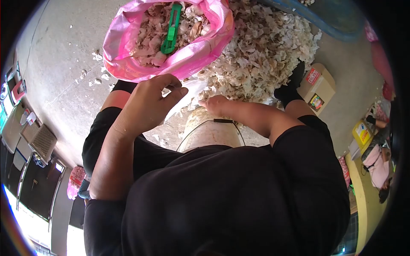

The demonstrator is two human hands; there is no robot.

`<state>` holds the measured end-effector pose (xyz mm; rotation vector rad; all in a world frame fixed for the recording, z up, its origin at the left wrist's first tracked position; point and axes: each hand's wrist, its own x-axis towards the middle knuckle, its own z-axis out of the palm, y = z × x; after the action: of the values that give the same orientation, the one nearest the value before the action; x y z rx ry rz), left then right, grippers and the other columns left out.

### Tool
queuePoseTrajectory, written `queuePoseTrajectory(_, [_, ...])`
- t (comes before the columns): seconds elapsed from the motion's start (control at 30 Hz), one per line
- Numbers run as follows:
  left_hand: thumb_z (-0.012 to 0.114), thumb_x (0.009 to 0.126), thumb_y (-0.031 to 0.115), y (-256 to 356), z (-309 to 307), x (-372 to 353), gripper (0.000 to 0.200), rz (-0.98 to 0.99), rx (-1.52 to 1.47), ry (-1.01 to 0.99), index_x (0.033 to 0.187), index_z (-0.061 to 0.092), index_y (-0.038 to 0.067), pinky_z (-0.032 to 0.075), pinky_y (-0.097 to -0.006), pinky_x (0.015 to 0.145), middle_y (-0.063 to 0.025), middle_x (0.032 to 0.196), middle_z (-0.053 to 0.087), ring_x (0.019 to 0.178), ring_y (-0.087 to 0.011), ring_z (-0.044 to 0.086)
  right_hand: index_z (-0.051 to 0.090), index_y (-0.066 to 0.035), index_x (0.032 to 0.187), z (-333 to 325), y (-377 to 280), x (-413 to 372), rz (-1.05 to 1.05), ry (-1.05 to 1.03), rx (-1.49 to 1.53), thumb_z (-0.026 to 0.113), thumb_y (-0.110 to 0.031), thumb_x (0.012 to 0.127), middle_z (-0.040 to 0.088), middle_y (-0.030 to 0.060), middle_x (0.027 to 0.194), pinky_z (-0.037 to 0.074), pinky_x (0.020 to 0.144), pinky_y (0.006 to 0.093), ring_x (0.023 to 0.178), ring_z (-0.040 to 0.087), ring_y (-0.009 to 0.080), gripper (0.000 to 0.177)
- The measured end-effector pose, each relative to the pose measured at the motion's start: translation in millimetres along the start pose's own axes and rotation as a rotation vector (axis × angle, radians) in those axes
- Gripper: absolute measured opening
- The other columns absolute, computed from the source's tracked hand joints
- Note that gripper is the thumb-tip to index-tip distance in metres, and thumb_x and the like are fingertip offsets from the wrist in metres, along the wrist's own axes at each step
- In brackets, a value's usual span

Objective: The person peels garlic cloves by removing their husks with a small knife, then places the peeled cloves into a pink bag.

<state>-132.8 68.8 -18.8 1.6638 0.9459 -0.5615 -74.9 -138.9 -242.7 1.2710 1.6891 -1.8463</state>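
Concrete floor (64, 55) — left fingers (181, 91) curled near pink sack (188, 67).

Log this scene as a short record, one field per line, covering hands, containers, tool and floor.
Left hand: raised, fingers curled, left hand near the sack rim; contact unclear
Right hand: right hand at the top of the whitish bucket with a black handle grip; grasp unclear
Sack: open pink woven sack holding pale, papery bulbs
Tool: green plastic box cutter lying on the bulbs
Floor: heap of dry, pale skins; open cardboard box to its right
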Motion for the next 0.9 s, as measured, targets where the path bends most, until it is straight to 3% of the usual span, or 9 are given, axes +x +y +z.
queuePoseTrajectory(0.13, [0.058,0.079,0.019,6,-2,-1,0.023,-0.116,-0.024,-0.029,0.089,0.057,-0.002,0.044,-0.0276,0.061,-0.0112,0.076,0.059,0.065,-0.0162,0.057,0.05,0.0,0.101,1,12,0,-0.061,0.487,-0.156,0.041,-0.021,0.083,0.05,0.0151,0.103,0.047,0.071,0.0374,0.094,0.049,0.0288,0.029])
queuePoseTrajectory(0.23, [0.06,0.077,0.019,-3,2,1,0.025,-0.004,0.005,0.038,0.087,0.057,-0.004,0.044,-0.0294,0.06,-0.0135,0.078,0.06,0.062,-0.0182,0.057,0.055,-0.004,0.091,8,40,30,-0.074,0.683,-0.319,0.049,-0.019,0.076,0.051,0.0121,0.089,0.049,0.063,0.0349,0.084,0.051,0.0263,0.023])
queuePoseTrajectory(0.27, [0.061,0.076,0.019,-1,2,3,0.025,-0.104,-0.052,-0.001,0.088,0.058,-0.003,0.044,-0.0296,0.058,-0.0134,0.078,0.06,0.058,-0.0173,0.056,0.054,-0.004,0.095,11,44,44,0.095,0.618,-0.007,0.045,-0.021,0.079,0.051,0.0127,0.093,0.048,0.065,0.0352,0.087,0.052,0.0255,0.025])
queuePoseTrajectory(0.37, [0.061,0.076,0.016,1,1,8,0.027,-0.071,-0.081,-0.164,0.097,0.056,-0.001,0.045,-0.0274,0.057,-0.0129,0.089,0.059,0.058,-0.0158,0.056,0.051,-0.004,0.104,-1,46,45,-0.03,0.42,-0.49,0.036,-0.02,0.086,0.05,0.0161,0.102,0.047,0.07,0.036,0.09,0.054,0.0285,0.028])
queuePoseTrajectory(0.5, [0.061,0.076,0.017,1,19,19,0.04,0.011,-0.139,-0.289,0.111,0.049,0.002,0.046,-0.0258,0.057,-0.014,0.11,0.052,0.058,-0.0146,0.056,0.049,-0.003,0.107,-14,49,45,0.178,0.254,0.133,0.036,-0.026,0.086,0.052,0.0158,0.099,0.046,0.075,0.0376,0.084,0.055,0.0299,0.034])
queuePoseTrajectory(0.57, [0.062,0.075,0.016,10,19,24,0.048,-0.158,-0.111,-0.238,0.117,0.043,0.003,0.046,-0.026,0.056,-0.0158,0.115,0.048,0.057,-0.0139,0.055,0.048,0.0,0.107,-13,55,43,-0.009,0.309,-0.173,0.036,-0.025,0.086,0.052,0.0163,0.098,0.047,0.072,0.0372,0.081,0.056,0.0288,0.035])
queuePoseTrajectory(0.67, [0.061,0.075,0.016,-1,14,37,0.057,-0.094,-0.156,-0.003,0.123,0.035,-0.001,0.046,-0.0262,0.054,-0.0157,0.119,0.045,0.058,-0.0136,0.055,0.047,0.002,0.107,-4,68,47,-0.183,0.316,-0.509,0.035,-0.023,0.086,0.051,0.0169,0.098,0.048,0.068,0.037,0.078,0.056,0.0276,0.034])
queuePoseTrajectory(0.83, [0.06,0.076,0.017,-13,16,45,0.059,0.061,0.13,0.095,0.126,0.033,0.0,0.044,-0.0304,0.079,-0.0167,0.123,0.042,0.102,-0.0216,0.05,0.047,0.001,0.104,10,75,69,-0.113,0.26,-0.446,0.03,-0.014,0.087,0.05,0.0188,0.097,0.047,0.063,0.0376,0.079,0.055,0.0282,0.03])
queuePoseTrajectory(0.9, [0.059,0.076,0.016,-4,16,44,0.058,-0.089,-0.029,0.066,0.125,0.033,-0.001,0.036,-0.0321,0.088,-0.0168,0.123,0.042,0.113,-0.0229,0.04,0.047,0.001,0.103,24,81,70,-0.136,0.4,-0.466,0.029,-0.015,0.087,0.05,0.0196,0.097,0.047,0.064,0.0374,0.077,0.055,0.0281,0.029])
